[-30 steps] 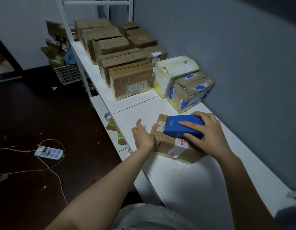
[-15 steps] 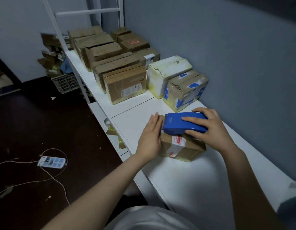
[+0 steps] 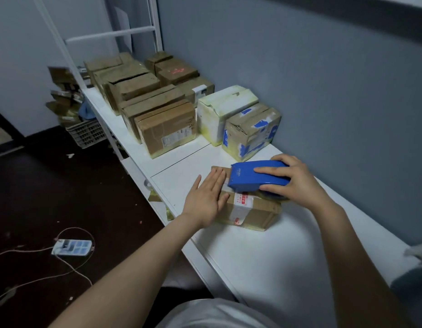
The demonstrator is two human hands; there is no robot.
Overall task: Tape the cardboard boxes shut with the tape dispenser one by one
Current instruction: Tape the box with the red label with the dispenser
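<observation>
Taping stroke under way: right hand [image 3: 297, 183] grips the blue tape dispenser [image 3: 259, 177] on the small cardboard box [image 3: 250, 209]; flat, open left hand [image 3: 206, 197] steadies the box's left end. Next, probably draw the dispenser rightward and sever the tape.

Blue tape dispenser [image 3: 259, 176], brown cardboard box [image 3: 252, 210], white table [image 3: 264, 256].

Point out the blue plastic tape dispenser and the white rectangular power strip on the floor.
blue plastic tape dispenser [image 3: 245, 179]: head view, top of its casing.
white rectangular power strip [image 3: 71, 247]: head view, middle of its body.

Dim, soft, wide-angle edge distortion
</observation>
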